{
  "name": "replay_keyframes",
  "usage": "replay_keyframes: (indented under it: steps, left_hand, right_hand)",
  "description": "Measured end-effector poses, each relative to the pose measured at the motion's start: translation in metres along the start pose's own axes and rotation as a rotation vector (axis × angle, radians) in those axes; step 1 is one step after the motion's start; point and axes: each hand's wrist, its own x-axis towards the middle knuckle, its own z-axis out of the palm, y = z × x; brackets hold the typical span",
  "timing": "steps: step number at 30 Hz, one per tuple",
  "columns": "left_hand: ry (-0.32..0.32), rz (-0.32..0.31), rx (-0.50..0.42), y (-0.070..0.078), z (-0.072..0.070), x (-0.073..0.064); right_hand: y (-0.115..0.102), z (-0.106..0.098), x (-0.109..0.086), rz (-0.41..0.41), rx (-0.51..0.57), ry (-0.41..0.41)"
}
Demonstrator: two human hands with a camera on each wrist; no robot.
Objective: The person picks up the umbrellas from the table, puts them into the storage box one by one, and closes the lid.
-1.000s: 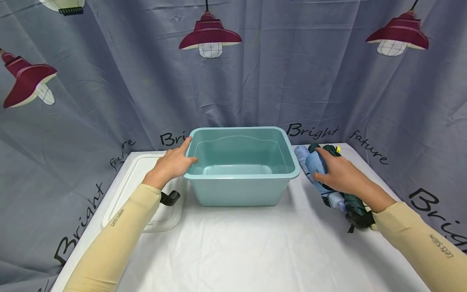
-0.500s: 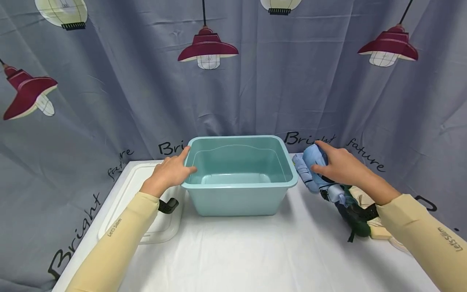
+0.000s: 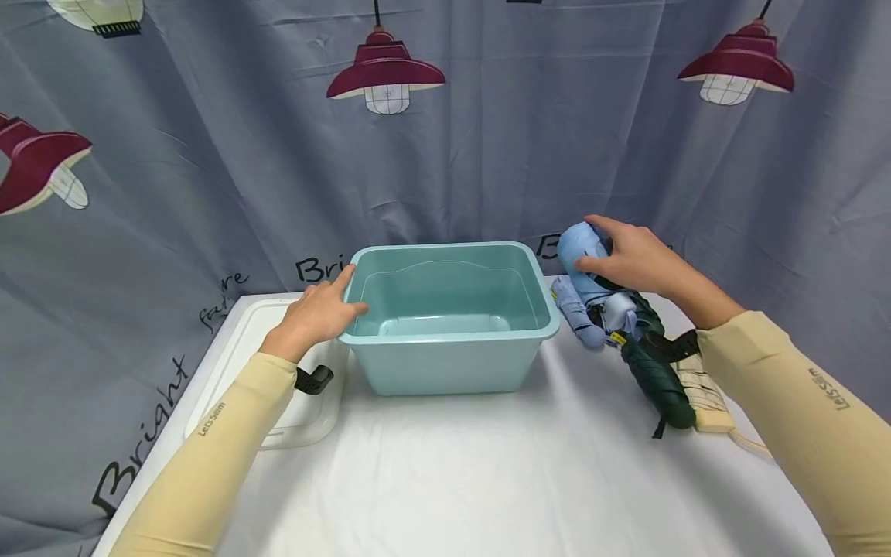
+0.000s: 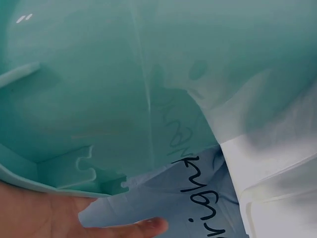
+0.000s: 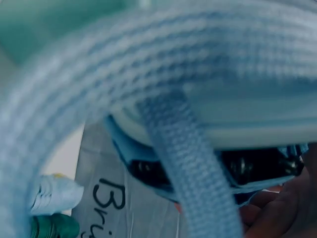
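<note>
My right hand (image 3: 640, 259) grips a light-blue folded umbrella (image 3: 583, 249), tilted, its far end raised above the table's back right. Close up in the right wrist view are its woven wrist strap (image 5: 198, 54) and the underside of its pale handle (image 5: 257, 116); some fingers are hidden behind it. My left hand (image 3: 316, 313) holds the left rim of a teal plastic bin (image 3: 445, 363), thumb over the inside and other fingers outside. No objects show inside the bin. Beside the blue umbrella lie a lavender folded umbrella (image 3: 579, 313) and a dark green one (image 3: 657, 383).
A cream folded umbrella (image 3: 706, 398) lies by the right edge, partly behind my right sleeve. A whitish lid (image 3: 316, 422) rests flat left of the bin, under my left forearm. White cloth (image 3: 445, 480) covers the table, and a printed grey-blue curtain (image 3: 487, 155) hangs behind it.
My right hand has raised the blue umbrella up and slightly left from the pile. More of the green and cream umbrellas shows now. The left hand stays on the bin's rim.
</note>
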Motion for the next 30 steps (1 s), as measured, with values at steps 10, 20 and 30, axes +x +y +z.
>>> replay_keyframes:
  steps: [10, 20, 30]
  left_hand:
    - [0.019, 0.003, 0.023, -0.007, 0.002, 0.002]
    - [0.061, 0.017, 0.008, -0.003, 0.001, 0.005]
    - [0.081, 0.019, -0.003, -0.005, 0.004, 0.002]
  right_hand:
    - [-0.029, 0.004, 0.030, -0.006, 0.080, -0.039]
    - [-0.054, 0.001, 0.051, -0.036, 0.068, -0.061]
    - [-0.075, 0.008, 0.067, -0.048, 0.062, -0.118]
